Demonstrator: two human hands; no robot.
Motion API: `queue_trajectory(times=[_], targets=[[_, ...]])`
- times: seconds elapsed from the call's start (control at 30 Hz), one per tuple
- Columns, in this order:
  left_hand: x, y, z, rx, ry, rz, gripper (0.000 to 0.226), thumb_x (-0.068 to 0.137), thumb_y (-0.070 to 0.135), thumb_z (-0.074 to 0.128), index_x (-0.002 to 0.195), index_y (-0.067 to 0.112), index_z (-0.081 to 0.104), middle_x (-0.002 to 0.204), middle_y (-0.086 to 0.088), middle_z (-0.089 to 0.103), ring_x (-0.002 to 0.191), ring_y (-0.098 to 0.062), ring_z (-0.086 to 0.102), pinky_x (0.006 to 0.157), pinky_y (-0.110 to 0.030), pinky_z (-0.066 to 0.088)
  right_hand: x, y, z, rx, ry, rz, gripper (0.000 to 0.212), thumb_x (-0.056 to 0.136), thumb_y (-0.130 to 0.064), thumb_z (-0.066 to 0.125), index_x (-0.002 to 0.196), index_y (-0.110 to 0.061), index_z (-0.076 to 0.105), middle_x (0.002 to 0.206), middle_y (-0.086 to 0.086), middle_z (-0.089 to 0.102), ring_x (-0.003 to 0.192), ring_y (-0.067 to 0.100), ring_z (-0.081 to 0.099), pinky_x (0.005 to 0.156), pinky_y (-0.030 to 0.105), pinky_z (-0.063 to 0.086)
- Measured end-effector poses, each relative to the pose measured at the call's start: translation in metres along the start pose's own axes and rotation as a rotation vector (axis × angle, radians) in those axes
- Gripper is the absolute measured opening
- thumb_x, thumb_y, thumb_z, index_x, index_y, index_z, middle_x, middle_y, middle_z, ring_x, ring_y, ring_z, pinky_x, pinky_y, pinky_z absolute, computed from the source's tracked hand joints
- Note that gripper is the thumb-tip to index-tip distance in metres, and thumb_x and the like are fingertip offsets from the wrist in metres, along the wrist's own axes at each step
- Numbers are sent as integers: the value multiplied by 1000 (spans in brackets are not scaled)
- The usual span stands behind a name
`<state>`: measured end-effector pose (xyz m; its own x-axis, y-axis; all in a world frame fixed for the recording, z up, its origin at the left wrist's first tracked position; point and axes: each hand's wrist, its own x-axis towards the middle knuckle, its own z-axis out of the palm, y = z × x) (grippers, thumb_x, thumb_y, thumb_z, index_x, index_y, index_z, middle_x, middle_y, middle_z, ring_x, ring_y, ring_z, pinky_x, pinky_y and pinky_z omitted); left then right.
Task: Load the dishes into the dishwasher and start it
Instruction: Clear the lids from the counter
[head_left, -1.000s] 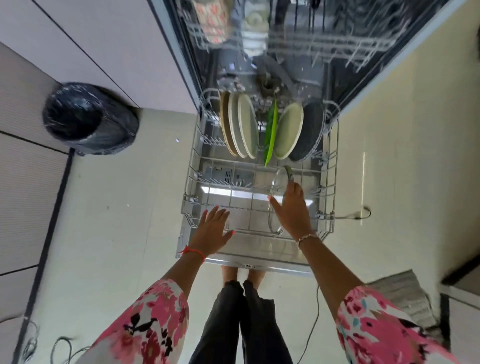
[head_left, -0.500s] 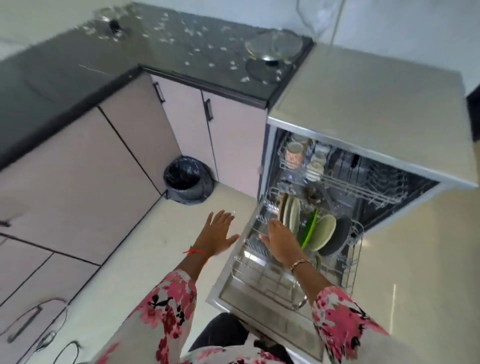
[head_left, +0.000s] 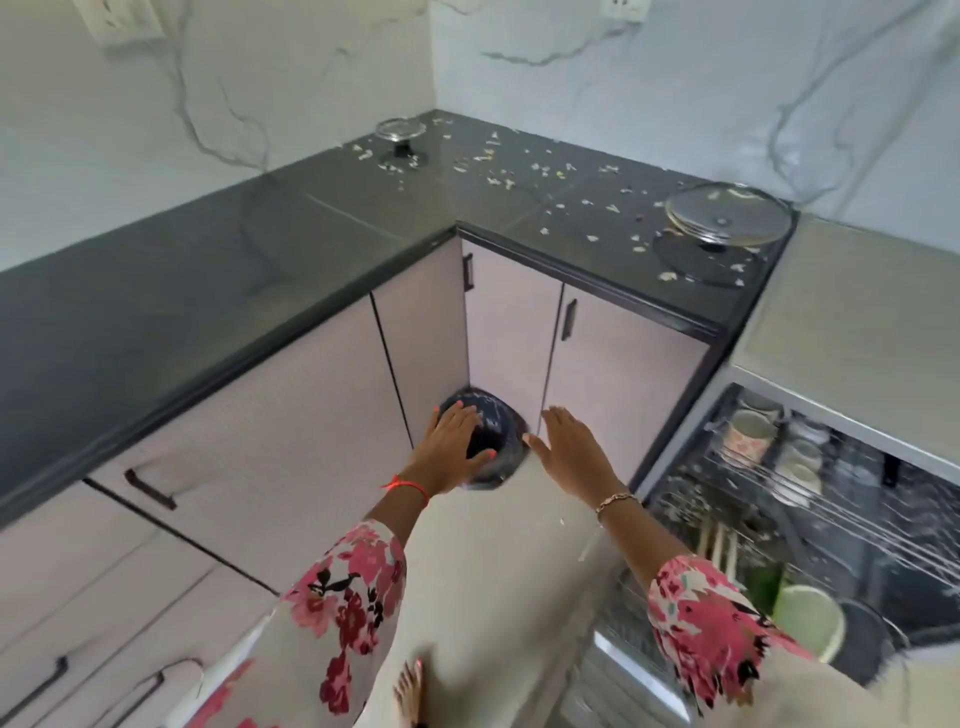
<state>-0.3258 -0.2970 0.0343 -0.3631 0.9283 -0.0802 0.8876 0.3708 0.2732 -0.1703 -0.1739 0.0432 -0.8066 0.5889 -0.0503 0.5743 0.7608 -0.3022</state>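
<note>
While both hands are empty, the left hand (head_left: 452, 441) and the right hand (head_left: 569, 447) are held out flat with straight fingers, in front of the cabinet doors (head_left: 613, 374) and over the lined bin (head_left: 493, 431). The items not yet loaded appear to be two lids on the countertop (head_left: 260, 260).

**Location**
- The large lid (head_left: 727, 213) sits at the right end of the countertop, close to the edge beside the dishwasher (head_left: 779, 519).
- The small lid (head_left: 400, 130) sits near the inner back corner, close to the wall.

**Handling**
- Each lid is a round, shallow dome of clear glass set in a bright metal rim.
- Each appears to rest inverted on its dark knob, so expect it to rock when touched.
- Treat the glass as stiff, smooth and brittle. The large lid is probably moderately heavy.
- Grip the metal rim on opposite sides, or tilt the lid and take the knob.
- Avoid knocking the rim against the hard countertop edge.

**Surroundings**
- The countertop is dark, polished and reflective, and is scattered with pale scraps (head_left: 519, 171).
- The dishwasher stands open. Its upper rack (head_left: 831, 499) of thin rigid wire holds mugs (head_left: 748, 434).
- A pale green plate (head_left: 808, 621) stands upright below.
- Seat each lid on edge between the wires.
</note>
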Motion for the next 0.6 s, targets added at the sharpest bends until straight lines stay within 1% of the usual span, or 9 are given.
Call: queue_trajectory(times=[0.13,0.2,0.3,0.43,0.53,0.6], targets=[[37,-72,-37,-13,34,-7,63,94,46,42,144,12,24,153,-4,22,144,-22,9,116,-40,-2,75,-38,-3,28,30,39,50,99,-37,36,131,0,40,136,15,45,128,27,40,106,35,31],[54,-104,-56,-16,35,-7,63,94,46,42,144,12,23,153,-5,20,144,-21,8,116,-40,-2,106,-58,-7,72,45,71,51,98,-37,37,133,1,40,137,15,45,128,27,40,107,37,31],[85,-146,-76,-37,81,-23,63,94,45,42,143,11,26,153,-6,21,143,-21,9,115,-41,0,149,-78,-13,88,57,68,52,98,-37,38,134,1,39,138,16,44,129,27,40,108,37,32],[134,-193,-94,-66,117,-39,62,93,46,43,142,11,27,152,-5,23,144,-21,9,115,-41,0,214,-89,-22,81,66,50,50,99,-35,39,133,1,40,138,16,45,128,27,42,107,37,34],[171,-218,-100,-38,129,-38,66,92,52,40,143,12,28,151,-4,25,144,-19,10,116,-41,0,262,-88,-24,75,86,51,49,98,-34,39,132,2,41,135,16,46,125,27,44,106,35,35],[202,-233,-103,-17,129,-22,64,93,50,41,143,13,27,152,-3,24,144,-17,8,118,-41,2,297,-82,-24,48,96,58,49,98,-35,39,132,1,41,135,15,46,125,27,44,104,34,34]])
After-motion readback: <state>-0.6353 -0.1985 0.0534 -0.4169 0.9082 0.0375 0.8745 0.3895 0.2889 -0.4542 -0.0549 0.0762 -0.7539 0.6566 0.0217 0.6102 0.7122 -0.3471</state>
